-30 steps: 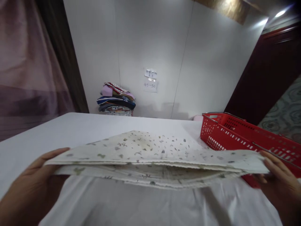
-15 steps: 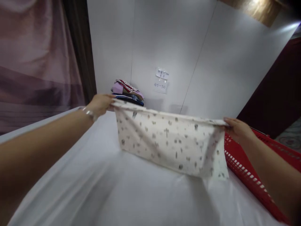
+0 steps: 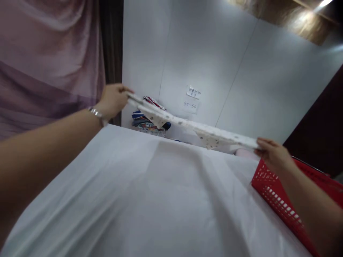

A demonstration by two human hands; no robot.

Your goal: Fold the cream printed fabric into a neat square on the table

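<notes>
A white cloth (image 3: 184,123) with a small scattered print is stretched in the air between my two hands. It shows as a narrow folded band sloping down to the right, and a loose part hangs below its middle. My left hand (image 3: 115,100), with a silvery band on the wrist, is closed on the cloth's left end. At the right end my right hand (image 3: 273,151) pinches the other corner. Motion blurs the cloth, so its exact layers cannot be made out.
Below the cloth lies a white-covered table (image 3: 160,192). On the right stands a red perforated basket (image 3: 276,192). A pile of folded fabrics (image 3: 148,123) sits against the pale wall (image 3: 203,53), which carries paper labels (image 3: 191,101). A pinkish curtain (image 3: 48,53) hangs at left.
Both hands have lifted the cloth from low over the table's near side up and forward. It hung as a broad panel half a second ago and now appears as a thin band.
</notes>
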